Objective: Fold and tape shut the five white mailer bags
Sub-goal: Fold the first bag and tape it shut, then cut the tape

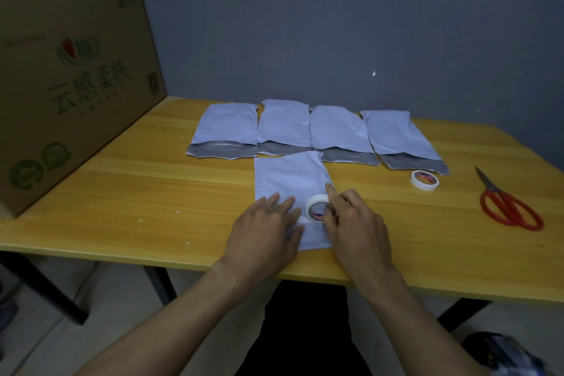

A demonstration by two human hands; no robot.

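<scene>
A white mailer bag (290,180) lies near the table's front edge. My left hand (265,232) presses flat on its near end, fingers straight. My right hand (354,223) grips a roll of white tape (316,207) standing on the bag, index finger stretched out past it. Behind, several more white mailer bags lie in a row, each with its grey open flap toward me: the leftmost bag (227,128), two in the middle, and the rightmost bag (396,134).
A second tape roll (424,179) lies flat to the right of the bag. Red-handled scissors (506,201) rest near the wooden table's (137,192) right edge. A large cardboard box (67,85) stands at the left. A grey wall rises behind.
</scene>
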